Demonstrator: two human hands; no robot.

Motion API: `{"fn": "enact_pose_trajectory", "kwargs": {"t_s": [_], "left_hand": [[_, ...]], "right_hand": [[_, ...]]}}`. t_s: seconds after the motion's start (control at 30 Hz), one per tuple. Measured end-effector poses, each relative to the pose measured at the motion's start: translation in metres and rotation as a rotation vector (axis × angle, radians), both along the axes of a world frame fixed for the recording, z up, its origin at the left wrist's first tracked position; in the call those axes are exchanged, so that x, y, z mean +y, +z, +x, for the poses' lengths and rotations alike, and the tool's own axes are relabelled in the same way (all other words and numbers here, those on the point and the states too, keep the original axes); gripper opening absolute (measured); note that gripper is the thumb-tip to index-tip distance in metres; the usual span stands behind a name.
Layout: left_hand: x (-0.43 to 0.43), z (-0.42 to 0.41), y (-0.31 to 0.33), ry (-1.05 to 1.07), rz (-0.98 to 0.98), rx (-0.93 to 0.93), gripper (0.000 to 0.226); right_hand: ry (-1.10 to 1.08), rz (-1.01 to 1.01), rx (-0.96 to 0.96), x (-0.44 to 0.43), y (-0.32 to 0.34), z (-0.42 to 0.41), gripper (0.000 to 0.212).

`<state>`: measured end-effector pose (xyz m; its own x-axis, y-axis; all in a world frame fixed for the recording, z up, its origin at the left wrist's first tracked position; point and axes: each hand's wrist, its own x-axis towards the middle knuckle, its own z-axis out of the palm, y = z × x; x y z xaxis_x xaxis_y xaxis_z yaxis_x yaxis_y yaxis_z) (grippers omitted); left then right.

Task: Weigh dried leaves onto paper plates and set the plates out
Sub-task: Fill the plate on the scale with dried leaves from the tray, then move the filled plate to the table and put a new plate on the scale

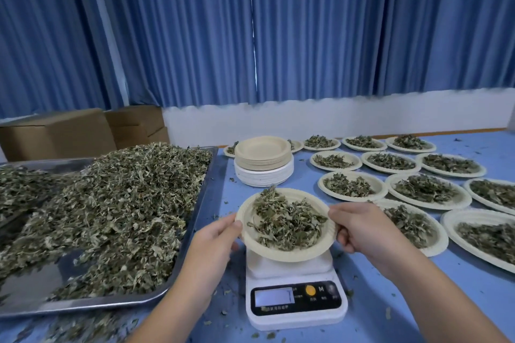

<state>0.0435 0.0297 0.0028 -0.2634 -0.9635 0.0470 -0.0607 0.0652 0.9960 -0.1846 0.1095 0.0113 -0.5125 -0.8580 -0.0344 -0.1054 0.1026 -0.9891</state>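
Observation:
A paper plate [259, 250] heaped with dried leaves [287, 221] is tilted just above the white digital scale [295, 301]. My left hand [220, 237] grips its left rim, thumb on top. My right hand [359, 227] grips its right rim the same way. I cannot tell whether the plate still touches the scale's platform. A big metal tray [192, 228] piled with dried leaves [106, 209] lies to the left. Several filled plates [352, 185] are set out in rows on the right.
A stack of empty paper plates [263, 163] stands behind the scale on the blue table [390, 303]. Loose leaf bits litter the table. Cardboard boxes [58, 133] sit behind the tray, with blue curtains on the back wall.

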Motion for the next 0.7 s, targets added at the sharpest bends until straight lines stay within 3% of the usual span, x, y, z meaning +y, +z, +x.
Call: {"fn": "enact_pose_trajectory", "kwargs": {"t_s": [0.07,0.17,0.33,0.53,0.7], "left_hand": [[0.006,-0.002,0.005,0.002,-0.063,0.041,0.028],[0.018,-0.008,0.019,-0.073,-0.109,0.035,0.056],[-0.011,-0.039,0.059,-0.135,-0.170,0.037,0.033],[-0.076,-0.110,0.082,-0.240,-0.084,0.020,0.043],[-0.120,-0.181,0.077,-0.253,0.089,0.028,0.036]], "right_hand": [[0.027,-0.035,-0.072,0.004,0.002,0.001,0.016],[0.023,-0.105,-0.215,0.009,0.009,0.003,0.018],[-0.045,-0.191,-0.198,-0.008,0.050,-0.023,0.017],[-0.089,-0.173,-0.190,-0.051,0.073,-0.098,0.010],[-0.123,-0.092,-0.257,-0.078,0.069,-0.154,0.013]]}}
